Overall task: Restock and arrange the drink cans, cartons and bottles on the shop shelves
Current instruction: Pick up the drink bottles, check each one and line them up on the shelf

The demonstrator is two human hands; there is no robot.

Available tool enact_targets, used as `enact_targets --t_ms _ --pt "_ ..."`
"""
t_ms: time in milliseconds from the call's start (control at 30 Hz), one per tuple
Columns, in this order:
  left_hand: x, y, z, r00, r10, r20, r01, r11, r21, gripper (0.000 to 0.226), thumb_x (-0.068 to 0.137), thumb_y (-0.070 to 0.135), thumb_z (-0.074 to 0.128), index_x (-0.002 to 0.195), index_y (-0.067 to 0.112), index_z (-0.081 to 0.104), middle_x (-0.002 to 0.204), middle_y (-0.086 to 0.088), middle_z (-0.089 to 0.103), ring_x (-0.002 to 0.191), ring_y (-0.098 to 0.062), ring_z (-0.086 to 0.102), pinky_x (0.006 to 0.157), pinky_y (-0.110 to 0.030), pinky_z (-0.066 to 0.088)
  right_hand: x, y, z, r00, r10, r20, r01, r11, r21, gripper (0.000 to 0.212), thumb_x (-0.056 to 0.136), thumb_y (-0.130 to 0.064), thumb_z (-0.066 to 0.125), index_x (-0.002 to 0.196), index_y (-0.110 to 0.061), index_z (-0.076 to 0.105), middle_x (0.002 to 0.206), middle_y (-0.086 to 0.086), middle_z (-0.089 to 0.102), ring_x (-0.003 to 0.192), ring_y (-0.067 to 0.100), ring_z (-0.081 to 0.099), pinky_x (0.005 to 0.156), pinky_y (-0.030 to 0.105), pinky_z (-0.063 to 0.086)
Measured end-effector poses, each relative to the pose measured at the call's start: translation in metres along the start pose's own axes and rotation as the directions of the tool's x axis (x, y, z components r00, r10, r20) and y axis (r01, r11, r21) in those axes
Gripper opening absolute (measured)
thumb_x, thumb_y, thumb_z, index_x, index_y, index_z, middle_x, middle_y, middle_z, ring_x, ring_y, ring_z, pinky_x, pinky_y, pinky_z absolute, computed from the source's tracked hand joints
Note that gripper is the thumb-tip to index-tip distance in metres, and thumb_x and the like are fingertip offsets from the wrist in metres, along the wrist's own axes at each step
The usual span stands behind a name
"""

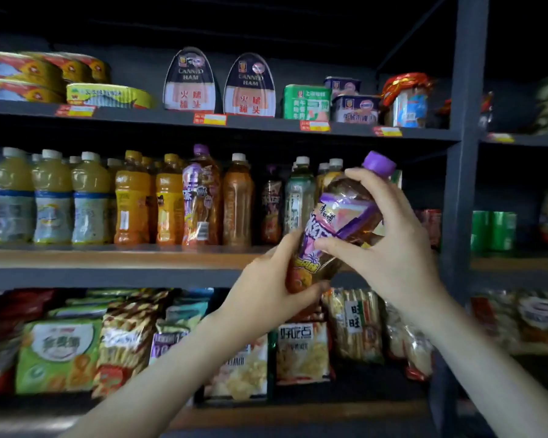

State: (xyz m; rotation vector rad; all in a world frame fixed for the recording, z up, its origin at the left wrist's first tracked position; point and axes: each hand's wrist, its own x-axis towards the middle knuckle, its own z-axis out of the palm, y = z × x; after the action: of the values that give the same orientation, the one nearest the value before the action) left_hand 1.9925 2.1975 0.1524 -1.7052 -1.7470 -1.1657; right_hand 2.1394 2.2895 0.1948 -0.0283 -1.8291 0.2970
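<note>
The left hand point(266, 286) curls round the base of a bottle point(339, 222), thumb across the lower label, while the right hand point(393, 248) wraps its shoulder, fingertips just under the purple cap point(378, 164) and thumb pressed on the label front. Both hands grip it, and neither is spread. The bottle hangs in the air before the right end of the drinks shelf point(108, 257), apparently clear of the board. Its long axis is tilted, with the cap up and to the right and the base down and to the left, nearer the person. Beyond it stands the row of upright bottles. One with the same purple cap and label, the twin point(201, 197), stands well to the left, on the left hand's side. A likely next move is to stand the bottle upright and carry it leftward and back into the row, so the base must swing under the cap first. The left hand, being lower and nearer that side, seems better placed to guide it. Ham tins point(190, 80) sit on the shelf above and snack bags point(301, 352) on the one below.
</note>
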Motion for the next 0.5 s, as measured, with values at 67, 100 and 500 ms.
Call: enact_targets --t_ms 67,100,500 --pt "-0.03 0.009 0.008 0.997 -0.065 -0.035 0.065 0.998 -0.015 0.079 0.077 0.048 0.074 0.143 0.032 0.035 0.115 0.009 0.065 0.099 -0.008 0.063 0.081 -0.016 0.046 -0.022 0.002 -0.006 0.992 0.08 0.098 -0.084 0.995 0.044 0.076 0.064 -0.037 0.083 0.13 -0.041 0.045 0.13 -0.015 0.047 0.111 -0.01 0.05 0.087 0.004 0.042" --pt "-0.049 0.012 0.014 0.993 -0.114 -0.038 0.112 0.992 -0.056 0.078 0.072 0.051 0.076 0.14 0.032 0.041 0.112 0.01 0.067 0.097 -0.006 0.063 0.08 -0.017 0.046 -0.037 0.002 -0.007 0.98 0.127 0.154 -0.137 0.989 0.063 0.077 0.064 -0.04 0.082 0.131 -0.042 0.044 0.13 -0.015 0.046 0.112 -0.008 0.049 0.088 0.004 0.041" --pt "-0.257 -0.001 0.039 0.553 -0.717 0.425 0.83 0.52 -0.203 0.069 0.048 0.06 0.074 0.111 0.032 0.068 0.092 0.008 0.074 0.085 -0.012 0.07 0.083 -0.044 0.056 -0.221 0.003 0.014 0.5 0.466 0.73 -0.094 0.867 -0.49 0.083 0.091 -0.049 0.057 0.153 -0.042 0.002 0.161 -0.002 0.012 0.144 0.023 0.022 0.101 0.039 0.04"
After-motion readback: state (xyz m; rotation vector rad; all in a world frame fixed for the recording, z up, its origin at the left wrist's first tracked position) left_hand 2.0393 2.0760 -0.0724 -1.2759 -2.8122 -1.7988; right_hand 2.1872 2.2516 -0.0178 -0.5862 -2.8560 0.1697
